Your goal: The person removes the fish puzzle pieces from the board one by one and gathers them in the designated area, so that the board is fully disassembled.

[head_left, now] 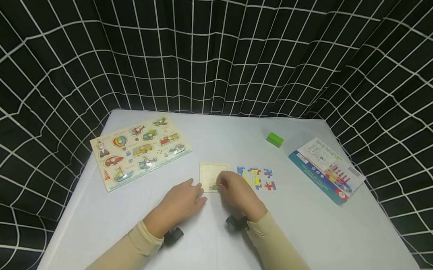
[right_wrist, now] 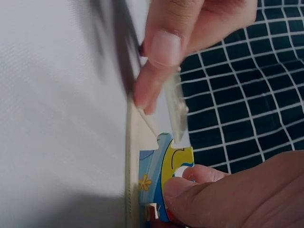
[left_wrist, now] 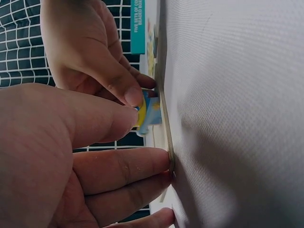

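Observation:
A small square wooden puzzle tray [head_left: 209, 171] lies on the white tablecloth between my hands. My right hand [head_left: 238, 194] pinches a blue and yellow jigsaw piece [right_wrist: 175, 164] between thumb and index finger, over the tray's near right part. In the right wrist view the piece stands tilted up against the tray's near edge, its lower part right at the wood. My left hand [head_left: 183, 201] is at the tray's near left corner, its straight fingertips touching the rim and the thumb held apart. Several loose jigsaw pieces [head_left: 256, 182] lie just right of the tray, partly behind my right hand.
At the left lies a large wooden vehicle peg board [head_left: 157, 151]. A green block [head_left: 275, 139] sits at the back right, and a flat printed box [head_left: 325, 170] lies farther right. A black curtain with a white grid [head_left: 212, 54] surrounds the table [head_left: 342, 241].

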{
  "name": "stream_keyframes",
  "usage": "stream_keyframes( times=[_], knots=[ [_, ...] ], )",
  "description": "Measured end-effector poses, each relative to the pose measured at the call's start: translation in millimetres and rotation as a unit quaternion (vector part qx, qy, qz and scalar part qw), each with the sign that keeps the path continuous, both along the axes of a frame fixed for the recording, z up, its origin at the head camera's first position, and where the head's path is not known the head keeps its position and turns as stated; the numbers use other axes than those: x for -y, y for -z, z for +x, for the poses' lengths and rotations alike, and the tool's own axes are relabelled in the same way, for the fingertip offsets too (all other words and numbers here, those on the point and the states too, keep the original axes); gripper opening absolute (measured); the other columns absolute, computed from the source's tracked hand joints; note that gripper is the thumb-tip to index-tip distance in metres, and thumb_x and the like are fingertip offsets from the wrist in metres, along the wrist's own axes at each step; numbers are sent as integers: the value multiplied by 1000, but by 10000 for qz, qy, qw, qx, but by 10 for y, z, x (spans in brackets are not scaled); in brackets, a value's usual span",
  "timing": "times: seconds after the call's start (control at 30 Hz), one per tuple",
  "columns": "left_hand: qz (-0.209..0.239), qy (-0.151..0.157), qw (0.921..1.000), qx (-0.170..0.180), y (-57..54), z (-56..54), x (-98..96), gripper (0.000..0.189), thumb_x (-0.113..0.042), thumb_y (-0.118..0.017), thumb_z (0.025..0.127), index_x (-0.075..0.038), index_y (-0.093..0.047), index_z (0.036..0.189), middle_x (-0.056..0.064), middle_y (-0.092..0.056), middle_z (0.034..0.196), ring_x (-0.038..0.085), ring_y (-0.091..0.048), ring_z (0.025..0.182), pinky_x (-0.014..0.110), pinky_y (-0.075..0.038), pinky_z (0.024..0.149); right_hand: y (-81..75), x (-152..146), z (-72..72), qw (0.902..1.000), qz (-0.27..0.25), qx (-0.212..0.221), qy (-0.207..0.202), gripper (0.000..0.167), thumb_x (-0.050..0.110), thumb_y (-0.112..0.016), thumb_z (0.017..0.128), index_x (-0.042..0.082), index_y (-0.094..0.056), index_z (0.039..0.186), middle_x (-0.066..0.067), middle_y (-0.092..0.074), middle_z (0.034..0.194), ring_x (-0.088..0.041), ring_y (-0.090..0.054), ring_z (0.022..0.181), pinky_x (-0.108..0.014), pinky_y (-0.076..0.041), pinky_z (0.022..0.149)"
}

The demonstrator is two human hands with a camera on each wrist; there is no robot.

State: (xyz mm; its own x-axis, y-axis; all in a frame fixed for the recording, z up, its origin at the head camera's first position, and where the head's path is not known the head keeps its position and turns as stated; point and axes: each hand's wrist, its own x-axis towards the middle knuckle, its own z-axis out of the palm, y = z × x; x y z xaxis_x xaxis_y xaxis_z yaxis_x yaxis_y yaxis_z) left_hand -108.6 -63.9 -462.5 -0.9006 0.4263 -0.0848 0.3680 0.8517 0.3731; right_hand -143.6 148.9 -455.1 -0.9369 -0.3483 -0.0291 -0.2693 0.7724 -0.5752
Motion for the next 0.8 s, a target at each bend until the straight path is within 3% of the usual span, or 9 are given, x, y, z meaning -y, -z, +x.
stream_keyframes(
  times=[0.23, 0.4, 0.47, 0.63, 0.73, 0.8],
  knots=[
    [-4, 29, 10000, -25, -15, 5, -2, 42, -34, -66, 108, -3, -76, 134, 14, -70, 148, 42, -57, 148, 57, -50, 121, -35, -203, -5, 9976, -561, 215, 339, 15, 1, -73, 100, 15, -70, 101, -2, -72, 101, -19, -64, 96, -40, -59, 91],
    [-5, 61, 10000, -22, -24, 6, 2, 41, -33, -66, 108, -3, -77, 134, 14, -71, 148, 42, -57, 148, 57, -50, 121, -85, -512, -1, 9907, -965, 566, 780, 11, 4, -67, 104, 13, -70, 109, -5, -73, 105, -21, -65, 93, -33, -56, 77],
    [-7, 54, 10000, -5, -19, 7, 2, 42, -34, -65, 109, -3, -76, 134, 14, -70, 148, 42, -56, 149, 57, -49, 122, -93, -668, -4, 9877, -995, 706, 980, 10, 6, -65, 106, 12, -70, 112, -8, -73, 108, -23, -66, 93, -31, -56, 74],
    [10, 30, 10000, 26, -13, 9, 1, 43, -35, -66, 109, -3, -76, 135, 15, -70, 148, 43, -55, 149, 57, -49, 122, -99, -1028, 12, 9873, -593, 920, 1152, 12, 10, -64, 107, 10, -74, 115, -14, -74, 124, -32, -67, 112, -40, -58, 92],
    [16, 32, 10000, 43, -15, 8, 1, 43, -35, -65, 109, -2, -76, 135, 15, -70, 148, 43, -55, 149, 57, -49, 122, -102, -1164, 45, 9861, -419, 1148, 1123, 14, 9, -64, 106, 9, -76, 114, -14, -74, 125, -34, -64, 115, -43, -53, 97],
    [12, 23, 10000, 37, -21, 7, 2, 43, -36, -65, 109, -3, -76, 135, 15, -70, 148, 43, -55, 149, 57, -49, 122, -104, -1210, 64, 9842, -410, 1290, 1140, 15, 7, -66, 104, 8, -77, 115, -13, -74, 120, -32, -63, 111, -40, -52, 93]
  ],
)
